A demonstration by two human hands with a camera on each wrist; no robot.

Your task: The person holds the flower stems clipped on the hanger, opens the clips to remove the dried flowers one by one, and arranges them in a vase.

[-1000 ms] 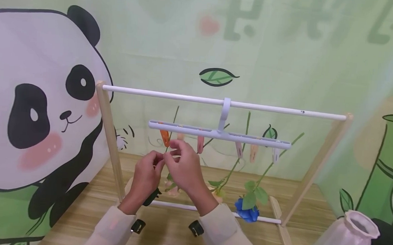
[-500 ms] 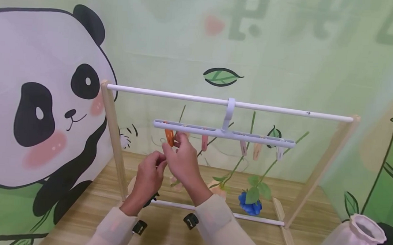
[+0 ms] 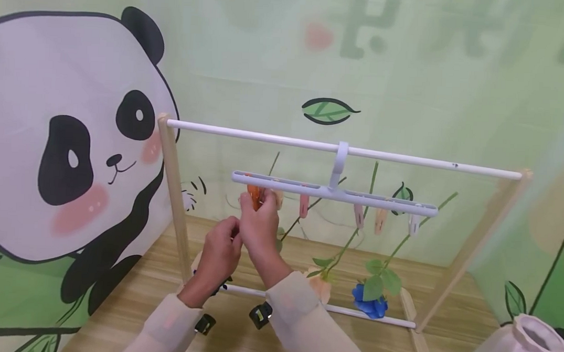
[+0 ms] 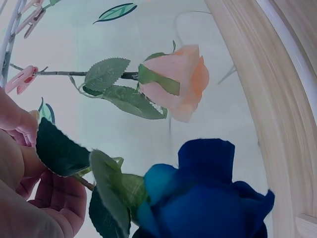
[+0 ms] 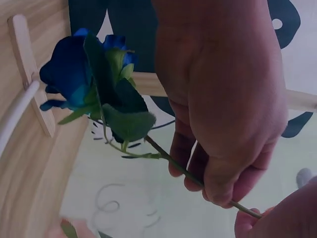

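Note:
My left hand (image 3: 219,252) pinches the green stem of a blue artificial rose (image 4: 203,193), below the left end of the lilac hanger (image 3: 291,186). The bloom hangs downward, its leaves (image 5: 130,119) close to the fingers; in the head view the left hand hides most of it. Just above and to the right, my right hand (image 3: 261,225) grips an orange clothespin (image 3: 254,194) on the hanger between thumb and fingers. The upper stem end is hidden behind the right hand. A peach rose (image 4: 173,82) hangs from a pink clothespin (image 4: 22,79) nearby.
The hanger hooks over the white rail (image 3: 246,135) of a wooden-legged rack. Another blue rose (image 3: 369,301) hangs head down at the right, beneath a white clothespin (image 3: 414,224). A white vase (image 3: 515,346) stands at the front right on the wood-grain table (image 3: 236,347).
My right hand has left the stem near the left hand, moved up and taken hold of the orange clothespin. The left hand still holds the stem. The head view has shifted slightly left.

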